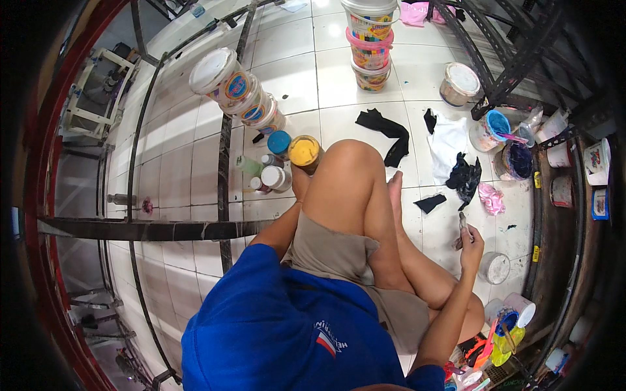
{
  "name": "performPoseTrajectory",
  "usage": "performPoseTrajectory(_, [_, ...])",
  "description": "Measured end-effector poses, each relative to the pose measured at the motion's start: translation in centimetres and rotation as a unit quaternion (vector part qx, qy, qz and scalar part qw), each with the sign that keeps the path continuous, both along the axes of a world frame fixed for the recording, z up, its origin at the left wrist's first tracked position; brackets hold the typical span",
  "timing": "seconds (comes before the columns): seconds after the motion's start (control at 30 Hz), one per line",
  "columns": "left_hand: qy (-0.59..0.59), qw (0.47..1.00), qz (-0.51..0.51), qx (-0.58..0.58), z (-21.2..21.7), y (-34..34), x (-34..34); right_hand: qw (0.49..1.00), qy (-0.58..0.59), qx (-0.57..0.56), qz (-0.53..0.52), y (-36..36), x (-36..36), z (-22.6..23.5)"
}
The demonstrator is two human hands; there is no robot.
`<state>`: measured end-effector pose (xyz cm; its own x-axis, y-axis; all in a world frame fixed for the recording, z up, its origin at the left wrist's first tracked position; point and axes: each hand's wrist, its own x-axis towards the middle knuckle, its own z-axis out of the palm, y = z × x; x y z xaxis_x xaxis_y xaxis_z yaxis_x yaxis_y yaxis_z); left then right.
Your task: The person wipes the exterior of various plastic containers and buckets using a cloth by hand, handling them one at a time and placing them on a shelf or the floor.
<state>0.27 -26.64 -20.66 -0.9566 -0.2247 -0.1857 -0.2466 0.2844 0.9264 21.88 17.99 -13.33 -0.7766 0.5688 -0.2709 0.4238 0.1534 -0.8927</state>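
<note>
One small greyish piece (pixel 462 219), in hand but not yet set down, is pinched by the right hand (pixel 471 246) near a crumpled black cloth (pixel 464 177) left loose on the tiles (pixel 331 107); left hand (pixel 300 184) beside the yellow-topped jar (pixel 304 151), grip indeterminable behind the knee (pixel 355 155).

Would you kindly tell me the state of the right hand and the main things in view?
Right hand: closed on small greyish object
Yellow-topped tub: upright, lid uncertain
Blue-filled tub: open
Tub beside rack leg: lidded
Pink wad: crumpled
Black glossy material: crumpled
</note>
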Motion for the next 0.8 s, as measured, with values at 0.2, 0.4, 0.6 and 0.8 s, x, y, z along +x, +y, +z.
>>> performPoseTrajectory(0.2, [0.114, 0.972, -0.005, -0.204, 3.2, -4.0, 1.9, 0.999, -0.033, 0.011, 0.004, -0.2, 0.1, 0.0])
performPoseTrajectory(0.4, [0.123, 0.833, -0.202, -0.5, 16.7, -6.0, -7.3, 0.999, -0.017, 0.028, 0.018, 0.4, -0.2, -0.6])
performPoseTrajectory(0.6, [-0.028, 0.697, -0.34, -0.631, 12.2, -8.1, -12.8, 0.999, -0.022, 0.033, 0.016, -0.3, 0.3, 0.4])
performPoseTrajectory(0.8, [0.014, 0.735, -0.328, -0.594, 15.1, -7.5, -13.1, 1.0, 0.01, 0.0, -0.018, -0.1, 0.5, 1.3])
